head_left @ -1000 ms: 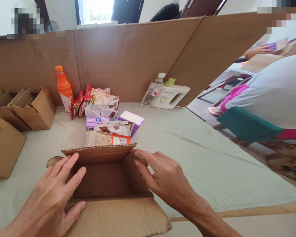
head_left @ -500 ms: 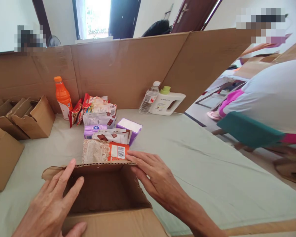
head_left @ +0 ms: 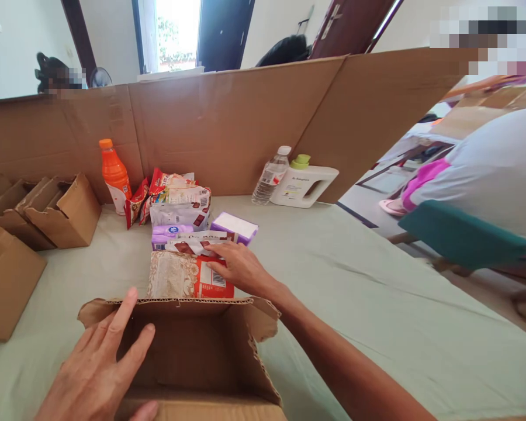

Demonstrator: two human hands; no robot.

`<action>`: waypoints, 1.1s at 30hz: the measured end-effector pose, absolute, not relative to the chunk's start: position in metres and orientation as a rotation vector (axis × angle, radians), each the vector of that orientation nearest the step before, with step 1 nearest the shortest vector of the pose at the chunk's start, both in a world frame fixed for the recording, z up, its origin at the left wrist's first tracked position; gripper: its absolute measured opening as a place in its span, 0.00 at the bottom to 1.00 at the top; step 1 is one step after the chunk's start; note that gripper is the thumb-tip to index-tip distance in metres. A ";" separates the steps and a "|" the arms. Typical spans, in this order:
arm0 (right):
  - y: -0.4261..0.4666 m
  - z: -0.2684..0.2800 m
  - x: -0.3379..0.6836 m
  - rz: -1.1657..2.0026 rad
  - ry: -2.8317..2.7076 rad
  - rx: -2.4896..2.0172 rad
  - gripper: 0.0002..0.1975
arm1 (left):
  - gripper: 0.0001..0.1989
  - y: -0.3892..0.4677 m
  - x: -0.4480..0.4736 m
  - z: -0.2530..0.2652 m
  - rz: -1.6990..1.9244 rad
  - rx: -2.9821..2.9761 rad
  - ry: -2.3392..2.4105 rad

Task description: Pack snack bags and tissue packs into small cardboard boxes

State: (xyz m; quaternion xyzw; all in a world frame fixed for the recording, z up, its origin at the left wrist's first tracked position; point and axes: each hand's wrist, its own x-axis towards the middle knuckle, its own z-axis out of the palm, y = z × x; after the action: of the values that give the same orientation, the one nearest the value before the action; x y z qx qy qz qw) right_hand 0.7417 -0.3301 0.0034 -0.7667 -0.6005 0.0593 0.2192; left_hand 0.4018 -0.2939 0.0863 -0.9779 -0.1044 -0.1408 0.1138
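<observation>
An open cardboard box (head_left: 188, 345) stands at the front, with nothing seen inside. My left hand (head_left: 100, 356) rests over its left edge, fingers spread. Beyond the box, my right hand (head_left: 239, 263) reaches to an orange-and-white food packet (head_left: 173, 275) with a barcode; the fingertips lie at its upper right, and I cannot tell whether they grip it. Behind that packet are a white pouch with brown pictures (head_left: 188, 242), a purple pack (head_left: 161, 235) and a purple-and-white box (head_left: 235, 225). Red snack bags (head_left: 158, 182) stand farther back.
An orange drink bottle (head_left: 115, 178), a clear water bottle (head_left: 272, 178) and a white jug with green cap (head_left: 305, 184) stand along the cardboard barrier (head_left: 228, 128). Several small cardboard boxes (head_left: 70, 213) are at left. Another person (head_left: 499, 158) sits beyond the table at right.
My right hand has left the box's right edge and moved forward to the orange-and-white packet. The box's right flap now shows, folded outward. My left hand stays on the box.
</observation>
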 end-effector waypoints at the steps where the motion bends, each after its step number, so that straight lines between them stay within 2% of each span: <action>1: -0.326 0.003 0.737 0.174 -1.677 -2.118 0.16 | 0.27 -0.295 0.402 0.086 -0.410 -2.873 -0.315; 4: -0.322 0.005 0.726 0.212 -1.726 -2.106 0.12 | 0.26 -0.297 0.402 0.087 -0.426 -2.889 -0.341; 7: -0.324 0.011 0.724 0.275 -1.767 -2.038 0.04 | 0.26 -0.299 0.402 0.088 -0.441 -2.897 -0.355; 10: -0.332 0.019 0.729 0.306 -1.775 -1.941 0.09 | 0.26 -0.300 0.401 0.086 -0.454 -2.907 -0.359; 13: -0.349 0.035 0.737 0.192 -1.639 -1.846 0.10 | 0.23 -0.301 0.400 0.087 -0.524 -2.945 -0.389; 17: -0.381 0.076 0.744 -0.049 -1.315 -1.646 0.10 | 0.18 -0.297 0.400 0.104 -0.882 -2.951 -0.505; 22: -0.414 0.131 0.732 -0.233 -1.168 -1.531 0.09 | 0.19 -0.282 0.405 0.148 -1.337 -2.857 -0.631; 25: -0.423 0.152 0.714 -0.173 -1.213 -1.476 0.12 | 0.21 -0.278 0.412 0.167 -1.486 -2.936 -0.608; 30: -0.419 0.166 0.669 0.121 -1.438 -1.363 0.18 | 0.27 -0.286 0.424 0.175 -1.393 -3.477 -0.544; 33: -0.413 0.168 0.649 0.319 -1.481 -1.357 0.19 | 0.15 -0.292 0.426 0.171 -1.451 -3.756 -0.632</action>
State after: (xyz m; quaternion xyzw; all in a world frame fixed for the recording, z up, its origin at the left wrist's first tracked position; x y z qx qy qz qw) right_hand 0.6488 -0.4127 0.1683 -0.5673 -0.6192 0.1335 0.5262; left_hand 0.4263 -0.2917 0.1714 -0.8229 -0.1384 -0.3180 -0.4501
